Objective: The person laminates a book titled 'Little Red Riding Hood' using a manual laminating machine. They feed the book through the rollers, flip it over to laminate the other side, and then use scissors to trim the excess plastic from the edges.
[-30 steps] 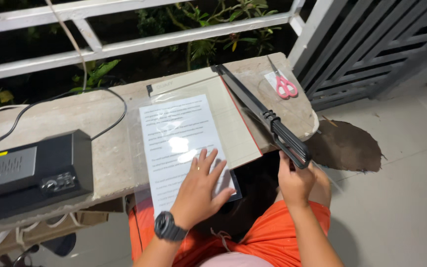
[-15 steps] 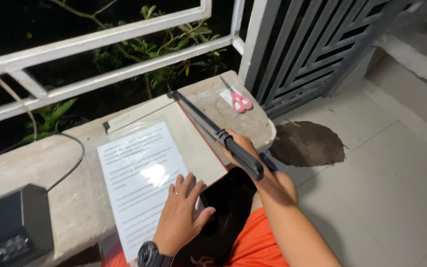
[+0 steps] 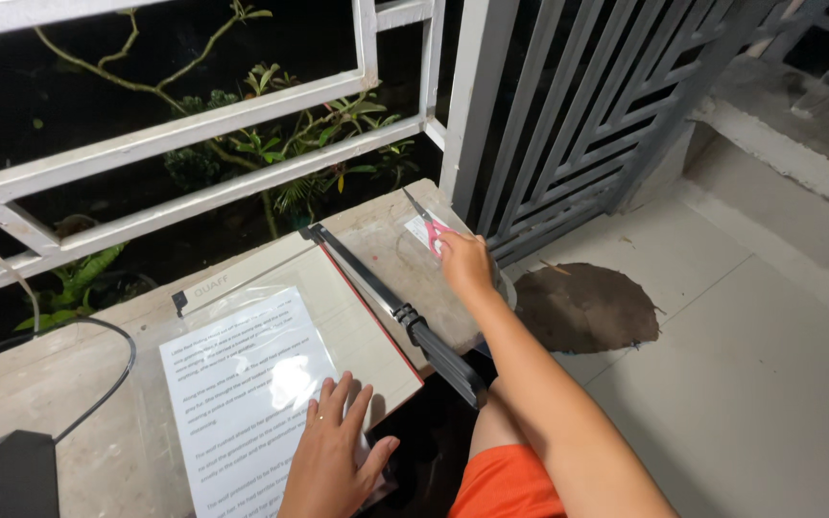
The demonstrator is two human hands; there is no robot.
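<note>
Right hand [image 3: 464,266] gone from cutter handle [image 3: 445,357] to pink scissors [image 3: 431,230] by ledge corner, fingers curled, grasp unclear. Left hand [image 3: 335,459] flat, fingers spread on laminated sheet [image 3: 242,384]. Best kept pinned; lift scissors by handles.

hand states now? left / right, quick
Left hand: open, flat on the white laminated printed sheet.
Right hand: on the pink-handled scissors; grip cannot be told.

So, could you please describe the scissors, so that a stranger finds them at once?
On the stone ledge by the grey gate, beyond the paper cutter, lie small scissors under the right hand. Only they have pink handles.
</note>
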